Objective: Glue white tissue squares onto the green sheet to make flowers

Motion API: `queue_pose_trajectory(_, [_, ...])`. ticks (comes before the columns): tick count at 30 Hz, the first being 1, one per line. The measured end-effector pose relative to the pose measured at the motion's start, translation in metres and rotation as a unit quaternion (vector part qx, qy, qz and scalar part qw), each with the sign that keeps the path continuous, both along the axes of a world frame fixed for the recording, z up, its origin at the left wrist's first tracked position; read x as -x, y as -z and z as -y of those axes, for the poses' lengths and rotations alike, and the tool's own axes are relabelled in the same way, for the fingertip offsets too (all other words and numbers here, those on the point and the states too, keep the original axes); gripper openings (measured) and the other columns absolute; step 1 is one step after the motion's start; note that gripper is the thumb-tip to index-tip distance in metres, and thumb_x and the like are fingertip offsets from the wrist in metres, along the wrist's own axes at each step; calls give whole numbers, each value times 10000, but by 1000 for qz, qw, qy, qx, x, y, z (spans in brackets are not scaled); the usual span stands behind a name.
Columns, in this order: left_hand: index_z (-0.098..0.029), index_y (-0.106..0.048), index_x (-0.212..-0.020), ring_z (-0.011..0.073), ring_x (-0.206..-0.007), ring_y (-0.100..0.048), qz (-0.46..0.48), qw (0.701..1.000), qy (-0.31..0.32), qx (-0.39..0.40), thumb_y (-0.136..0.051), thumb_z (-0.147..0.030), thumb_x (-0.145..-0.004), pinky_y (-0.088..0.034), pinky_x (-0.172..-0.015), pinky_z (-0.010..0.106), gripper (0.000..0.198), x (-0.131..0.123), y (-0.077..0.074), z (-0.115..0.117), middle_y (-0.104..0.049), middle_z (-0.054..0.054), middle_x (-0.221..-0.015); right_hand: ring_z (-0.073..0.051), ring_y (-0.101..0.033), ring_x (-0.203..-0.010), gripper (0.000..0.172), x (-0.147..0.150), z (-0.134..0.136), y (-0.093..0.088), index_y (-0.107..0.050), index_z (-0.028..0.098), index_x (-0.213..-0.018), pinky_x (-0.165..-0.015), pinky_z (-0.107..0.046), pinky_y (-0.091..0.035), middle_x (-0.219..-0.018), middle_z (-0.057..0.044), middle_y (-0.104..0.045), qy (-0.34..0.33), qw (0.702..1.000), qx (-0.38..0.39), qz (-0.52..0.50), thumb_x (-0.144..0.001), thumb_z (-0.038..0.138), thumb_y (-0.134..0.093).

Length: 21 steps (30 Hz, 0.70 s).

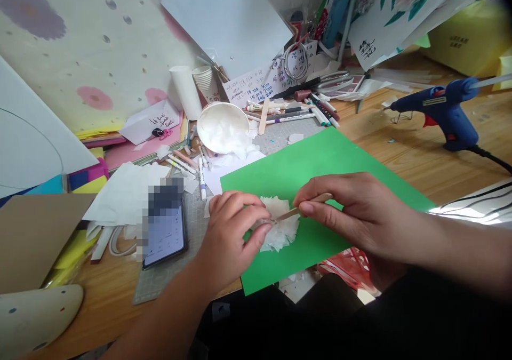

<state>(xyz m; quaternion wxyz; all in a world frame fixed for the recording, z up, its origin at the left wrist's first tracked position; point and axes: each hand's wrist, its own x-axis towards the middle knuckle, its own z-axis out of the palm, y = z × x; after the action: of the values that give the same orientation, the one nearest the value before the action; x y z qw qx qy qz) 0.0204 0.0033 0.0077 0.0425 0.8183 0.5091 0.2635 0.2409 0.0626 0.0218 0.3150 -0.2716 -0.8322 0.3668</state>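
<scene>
A green sheet of card lies under both my hands and reaches past the table's front edge. On it sits a ragged patch of white torn tissue paper. My right hand pinches a flat wooden craft stick, its tip on the white patch. My left hand is at the patch's left side, thumb and fingers pinched together on what looks like a small white scrap of the paper; the fingers partly hide it.
A paper bowl of white tissue stands behind the card, near paper cups. A blue glue gun is at the right. Left of my hands are a phone and white tissue sheets. Markers and another craft stick lie behind.
</scene>
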Motion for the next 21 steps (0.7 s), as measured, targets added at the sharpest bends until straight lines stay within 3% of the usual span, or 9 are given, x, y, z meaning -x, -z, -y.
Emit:
queue_pose_trajectory(4, [-196,-584,-837,190,-891,-552,41,999,-11,-2,-538,-85,-835,-417,-814,389,120,6,2,1,-611,38,-905,-86,-570,-610,153,6,0,-1,-638,131,-867,-588,-181,-423,-706,-8,-658,-20,998,-52,12,-891,171,-492])
queue_pose_trajectory(9, [-191,-602,-844,195,-917,-550,41,999,-19,20,-552,-92,-828,-436,-824,396,112,4,5,2,-591,51,-950,-123,-526,-566,201,19,-2,-13,-638,91,-835,-534,-234,-394,-653,-32,-605,-59,983,-135,113,-896,164,-462])
queue_pose_trajectory(16, [-203,-646,-799,237,-963,-538,-9,999,-34,17,-624,-163,-796,-394,-834,434,46,2,6,2,-593,57,-988,-108,-536,-588,175,12,-1,-14,-634,91,-849,-541,-225,-420,-687,-33,-613,-81,986,-116,91,-887,131,-468])
queue_pose_trajectory(21, [-201,-648,-790,226,-939,-549,12,999,-38,16,-593,-156,-818,-391,-830,433,76,4,5,1,-598,52,-964,-83,-605,-576,88,-5,-1,-11,-623,194,-812,-488,-171,-456,-695,20,-672,51,998,-22,-20,-876,203,-563])
